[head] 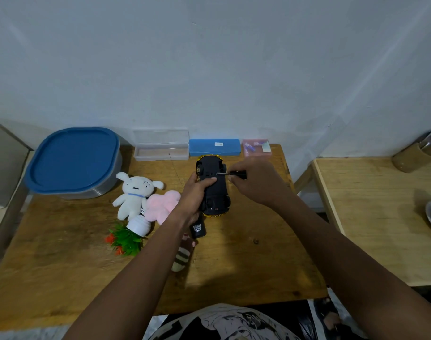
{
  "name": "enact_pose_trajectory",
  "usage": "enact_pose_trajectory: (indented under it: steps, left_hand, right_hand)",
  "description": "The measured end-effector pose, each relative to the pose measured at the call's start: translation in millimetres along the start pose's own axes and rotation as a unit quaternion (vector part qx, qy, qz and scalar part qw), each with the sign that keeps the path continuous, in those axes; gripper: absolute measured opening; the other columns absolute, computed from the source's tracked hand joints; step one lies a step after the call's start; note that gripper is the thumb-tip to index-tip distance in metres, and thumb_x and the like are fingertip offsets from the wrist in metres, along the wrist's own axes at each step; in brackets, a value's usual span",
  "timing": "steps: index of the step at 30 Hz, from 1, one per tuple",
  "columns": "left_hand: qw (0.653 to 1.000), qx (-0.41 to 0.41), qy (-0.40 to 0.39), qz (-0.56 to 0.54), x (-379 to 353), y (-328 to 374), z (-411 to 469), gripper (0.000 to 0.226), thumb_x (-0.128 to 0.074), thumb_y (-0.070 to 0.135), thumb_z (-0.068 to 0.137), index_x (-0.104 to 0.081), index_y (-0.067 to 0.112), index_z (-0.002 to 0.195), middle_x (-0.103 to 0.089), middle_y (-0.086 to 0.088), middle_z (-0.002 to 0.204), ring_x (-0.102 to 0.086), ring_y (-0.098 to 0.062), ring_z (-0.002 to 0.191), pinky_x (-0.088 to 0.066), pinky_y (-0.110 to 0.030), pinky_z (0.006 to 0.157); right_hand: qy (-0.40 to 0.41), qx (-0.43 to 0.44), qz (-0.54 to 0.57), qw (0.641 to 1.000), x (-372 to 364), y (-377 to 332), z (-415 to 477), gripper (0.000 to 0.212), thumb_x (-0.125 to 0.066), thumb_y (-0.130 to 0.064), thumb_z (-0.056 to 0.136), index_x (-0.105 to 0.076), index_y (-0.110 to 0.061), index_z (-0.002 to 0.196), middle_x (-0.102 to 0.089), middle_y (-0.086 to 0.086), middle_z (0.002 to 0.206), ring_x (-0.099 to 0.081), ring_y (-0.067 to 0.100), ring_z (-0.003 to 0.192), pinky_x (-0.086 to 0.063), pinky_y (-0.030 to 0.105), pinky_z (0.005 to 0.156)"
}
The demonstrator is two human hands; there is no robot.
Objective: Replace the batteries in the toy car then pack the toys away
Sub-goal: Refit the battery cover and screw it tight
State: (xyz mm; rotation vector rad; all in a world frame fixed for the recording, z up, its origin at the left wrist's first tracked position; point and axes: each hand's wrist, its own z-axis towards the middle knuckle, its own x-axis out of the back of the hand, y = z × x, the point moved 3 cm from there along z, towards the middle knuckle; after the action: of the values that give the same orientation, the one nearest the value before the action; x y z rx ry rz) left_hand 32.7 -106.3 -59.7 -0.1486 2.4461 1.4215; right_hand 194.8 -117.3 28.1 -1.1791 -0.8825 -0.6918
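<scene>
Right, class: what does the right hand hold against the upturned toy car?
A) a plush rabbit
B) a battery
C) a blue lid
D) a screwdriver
D: the right hand grips a screwdriver, its tip on the black underside of the toy car that the left hand holds.

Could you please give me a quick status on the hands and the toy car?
Left hand grips upturned toy car. Right hand holds screwdriver, tip on the underside. Nothing blocking the tool.

Dim, soft indoor light, faint shadows, slight overall blur, and wide-angle bending at the edges.
</scene>
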Motion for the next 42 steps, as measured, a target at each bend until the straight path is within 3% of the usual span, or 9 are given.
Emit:
enact_pose_trajectory:
  steps: [10,17,24,32,39,42]
  left_hand:
    - [1.000,0.003,-0.001,0.003,0,2,-2,0.029,-0.063,0.014,0.095,-0.056,0.024,0.122,-0.070,-0.017,0.117,-0.070,-0.034,0.097,-0.061,-0.045,0.077]
    - [1.000,0.001,0.002,0.004,0,2,-2,0.027,-0.063,0.012,0.096,-0.057,0.023,0.119,-0.070,-0.015,0.112,-0.071,-0.030,0.091,-0.061,-0.041,0.072]
    - [1.000,0.000,0.007,0.004,-1,2,-2,0.027,-0.063,0.012,0.096,-0.057,0.024,0.120,-0.071,-0.015,0.111,-0.071,-0.031,0.091,-0.061,-0.043,0.073]
    - [1.000,-0.003,0.013,0.004,-1,4,-5,0.032,-0.063,0.012,0.096,-0.056,0.020,0.126,-0.070,-0.017,0.113,-0.070,-0.032,0.092,-0.061,-0.041,0.071]
    - [0.996,-0.073,0.025,0.051,-3,9,-10,0.032,-0.065,0.010,0.095,-0.058,0.029,0.119,-0.070,-0.009,0.115,-0.072,-0.029,0.098,-0.062,-0.044,0.076]
    - [0.991,-0.106,0.032,0.080,-5,12,-12,0.031,-0.066,0.011,0.095,-0.058,0.033,0.114,-0.069,-0.007,0.113,-0.072,-0.026,0.097,-0.062,-0.036,0.070]
  right_hand:
    - [0.000,-0.004,0.000,1.000,2,-2,0,0.015,-0.063,-0.023,0.090,-0.077,-0.021,0.096,-0.072,-0.004,0.077,-0.060,0.011,0.070,-0.051,0.029,0.070]
    - [-0.010,-0.004,-0.010,1.000,4,-3,-1,0.019,-0.062,-0.021,0.091,-0.078,-0.021,0.101,-0.071,-0.002,0.078,-0.055,0.009,0.069,-0.041,0.026,0.065]
    - [-0.015,0.005,-0.034,0.999,1,-4,1,0.024,-0.061,-0.022,0.090,-0.075,-0.026,0.110,-0.074,-0.001,0.086,-0.060,0.013,0.075,-0.052,0.033,0.070]
    - [-0.019,0.009,-0.059,0.998,1,-5,0,0.025,-0.061,-0.024,0.091,-0.074,-0.029,0.112,-0.072,-0.001,0.088,-0.060,0.014,0.078,-0.053,0.034,0.071]
    - [-0.019,0.021,-0.082,0.996,4,-7,2,0.022,-0.057,-0.024,0.093,-0.076,-0.022,0.103,-0.072,-0.002,0.080,-0.056,0.012,0.068,-0.044,0.026,0.063]
    - [-0.019,0.018,-0.105,0.994,3,-8,2,0.027,-0.051,-0.030,0.098,-0.073,-0.019,0.085,-0.063,-0.003,0.067,-0.054,0.014,0.062,-0.045,0.028,0.060]
